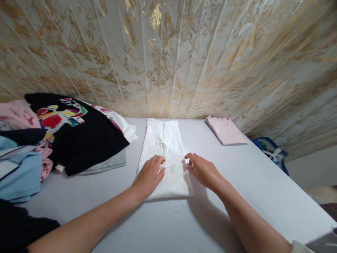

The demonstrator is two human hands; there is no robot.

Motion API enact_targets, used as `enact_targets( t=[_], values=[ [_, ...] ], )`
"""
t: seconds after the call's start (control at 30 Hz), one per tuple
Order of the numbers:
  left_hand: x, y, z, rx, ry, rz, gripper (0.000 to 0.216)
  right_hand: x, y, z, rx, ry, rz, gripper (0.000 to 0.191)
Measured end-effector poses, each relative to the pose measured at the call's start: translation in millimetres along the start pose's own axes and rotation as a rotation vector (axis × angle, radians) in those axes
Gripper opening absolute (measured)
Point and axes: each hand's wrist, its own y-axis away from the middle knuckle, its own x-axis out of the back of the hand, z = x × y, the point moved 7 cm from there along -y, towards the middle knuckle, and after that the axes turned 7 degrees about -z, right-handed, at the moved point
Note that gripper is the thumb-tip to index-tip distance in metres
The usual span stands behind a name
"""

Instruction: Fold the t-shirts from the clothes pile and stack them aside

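A white garment (163, 147) lies folded into a long narrow strip in the middle of the white table (237, 182), its near end folded back over itself. My left hand (149, 175) rests flat on that near fold, fingers together and stretched out. My right hand (202, 170) touches the fold's right edge, fingertips pinching the fabric's corner.
A heap of clothes sits at the left: a black shirt with a colourful print (76, 130), pink (15, 114) and light blue (18, 172) pieces. A folded pink garment (226, 130) lies at the back right. A blue bag (271, 149) stands beyond the table's right edge. A marbled wall rises behind.
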Motion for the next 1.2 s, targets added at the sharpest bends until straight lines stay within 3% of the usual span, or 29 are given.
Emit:
enact_targets(
  t=[0.1,0.23,0.37,0.6,0.77,0.87,0.93,1.03,1.13,1.2],
  values=[
    [-1,1,-2,0.007,0.006,0.015,0.013,3,9,-32,0.153,-0.030,0.213,0.029],
    [4,-1,-4,0.016,-0.061,0.013,0.013,-40,14,-72,0.429,-0.023,0.200,0.039],
    [14,-4,-12,0.085,-0.284,-0.035,0.018,-72,9,-70,0.382,0.138,0.198,0.051],
    [28,-10,-33,0.217,-0.429,-0.032,0.022,-74,6,-60,0.272,0.171,0.128,0.059],
    [85,-13,-28,0.205,-0.474,0.172,0.024,-74,8,-61,0.273,0.172,0.146,0.058],
    [104,-1,-3,0.136,-0.381,0.227,0.026,-75,8,-60,0.276,0.173,0.160,0.058],
    [87,11,17,0.003,-0.285,0.129,0.030,-76,7,-60,0.275,0.170,0.164,0.059],
    [31,35,28,-0.167,-0.215,-0.129,0.035,-77,7,-60,0.286,0.161,0.167,0.059],
    [-8,53,9,-0.180,-0.324,-0.242,0.061,-73,5,-55,0.267,0.154,0.168,0.060],
    [-17,58,-6,-0.151,-0.385,-0.260,0.071,-69,0,-44,0.199,0.155,0.163,0.060]
  ],
)
